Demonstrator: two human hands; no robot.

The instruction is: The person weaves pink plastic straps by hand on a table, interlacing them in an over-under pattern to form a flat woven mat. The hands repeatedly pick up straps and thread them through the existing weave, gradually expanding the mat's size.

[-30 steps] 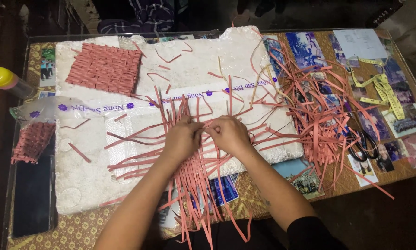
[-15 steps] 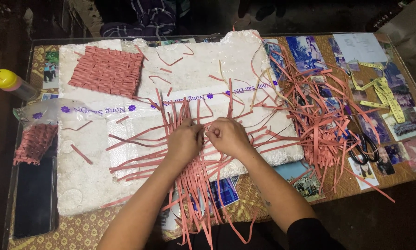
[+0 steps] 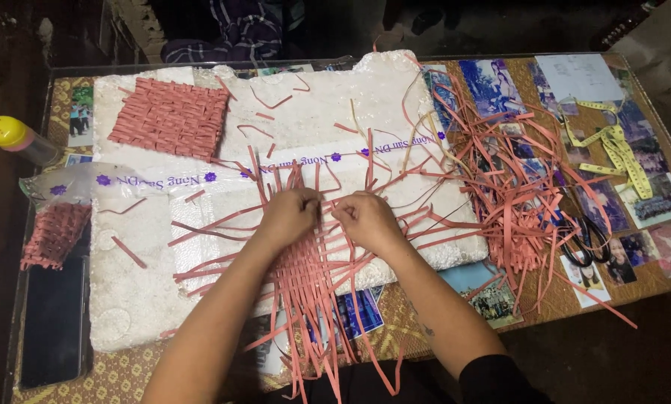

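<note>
Over white foam [image 3: 395, 97], left hand [image 3: 290, 217] and right hand [image 3: 365, 221] mid-weave, grips pinching pink strips [image 3: 305, 277]; next crossing likely wants threading.

light: dim, overhead | surroundings: dark | focus: sharp | glare: faint, on glass tabletop [image 3: 653, 280]

Both forearms reach forward and converge, the left hand [image 3: 289, 215] and right hand [image 3: 365, 219] lying palm down, fingers curled, fingertips nearly meeting.
</note>
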